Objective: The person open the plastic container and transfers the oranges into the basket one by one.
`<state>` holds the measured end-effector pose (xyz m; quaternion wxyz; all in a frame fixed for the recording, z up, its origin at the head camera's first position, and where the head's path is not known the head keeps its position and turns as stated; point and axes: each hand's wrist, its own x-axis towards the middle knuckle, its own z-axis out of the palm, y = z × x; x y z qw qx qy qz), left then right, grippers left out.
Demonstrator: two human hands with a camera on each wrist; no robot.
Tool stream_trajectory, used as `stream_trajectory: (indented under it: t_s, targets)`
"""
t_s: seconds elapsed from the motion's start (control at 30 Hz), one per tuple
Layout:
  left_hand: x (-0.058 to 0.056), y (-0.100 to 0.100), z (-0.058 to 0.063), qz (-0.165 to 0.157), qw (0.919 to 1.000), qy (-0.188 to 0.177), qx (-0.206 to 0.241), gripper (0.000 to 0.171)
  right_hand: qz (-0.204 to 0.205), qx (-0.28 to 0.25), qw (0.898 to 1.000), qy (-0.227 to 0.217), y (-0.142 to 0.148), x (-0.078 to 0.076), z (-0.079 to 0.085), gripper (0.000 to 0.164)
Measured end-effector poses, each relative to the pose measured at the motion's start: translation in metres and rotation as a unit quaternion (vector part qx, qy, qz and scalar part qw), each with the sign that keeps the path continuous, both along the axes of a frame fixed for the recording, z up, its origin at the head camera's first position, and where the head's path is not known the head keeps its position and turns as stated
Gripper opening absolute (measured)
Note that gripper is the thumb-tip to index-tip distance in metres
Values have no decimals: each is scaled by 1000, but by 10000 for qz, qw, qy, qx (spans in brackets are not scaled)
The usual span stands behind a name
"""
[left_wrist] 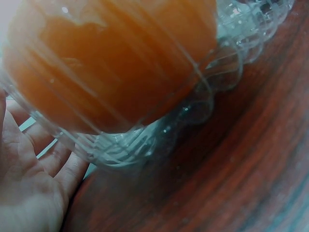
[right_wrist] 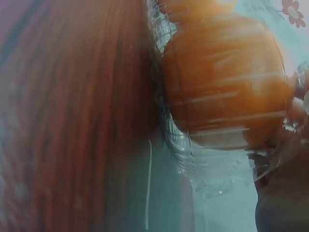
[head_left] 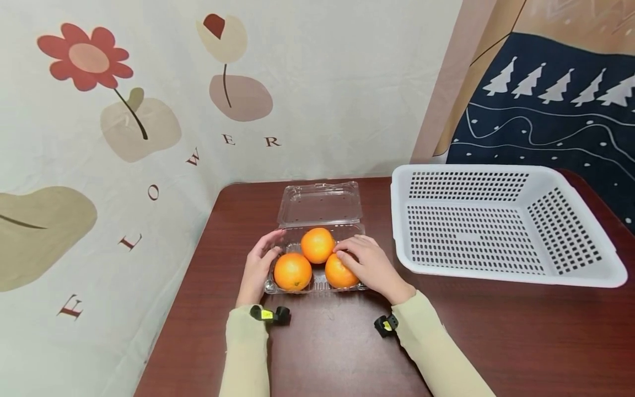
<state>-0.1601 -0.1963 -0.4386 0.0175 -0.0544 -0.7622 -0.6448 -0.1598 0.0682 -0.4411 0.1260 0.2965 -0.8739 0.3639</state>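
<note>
A clear plastic clamshell box point(head_left: 319, 285) lies on the table with its lid point(head_left: 319, 205) folded back. Inside are three oranges: a left one point(head_left: 292, 272), a back one point(head_left: 318, 245) and a right one point(head_left: 340, 271). My left hand point(head_left: 258, 267) is against the box's left side, its fingers extended along the wall. In the left wrist view, the palm and fingers point(left_wrist: 38, 154) show beside the clear wall, with an orange point(left_wrist: 116, 67) behind it. My right hand point(head_left: 372, 264) rests over the right orange, thumb and fingers lying across its top. The right wrist view shows that orange point(right_wrist: 224, 82) through the plastic; most of the hand is hidden there.
A white plastic basket point(head_left: 402, 256) with slotted walls stands to the right on the dark red wooden table point(head_left: 327, 347). Behind the table hangs a pale cloth point(head_left: 337, 110) with printed flowers and letters. A dark blue tree-patterned cloth point(head_left: 545, 118) hangs at the right.
</note>
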Motion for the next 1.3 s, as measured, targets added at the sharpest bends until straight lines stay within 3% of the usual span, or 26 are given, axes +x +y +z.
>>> stream_trajectory:
  t_s: [0.37,0.67,0.93,1.3]
  targets:
    - [0,0,1,-15,10000,-92,21,36,166,622,9979,24,2,2,2,35]
    - [0,0,1,-64,9999,-57,108,36,192,1559,9870,329,0,3,2,50]
    - [0,0,-1,-60,9999,-71,104,36,123,1851,9811,551,-3,8,5,56]
    - [-1,0,-1,-78,9997,-11,232,36,46,1735,9832,567,-5,8,3,55]
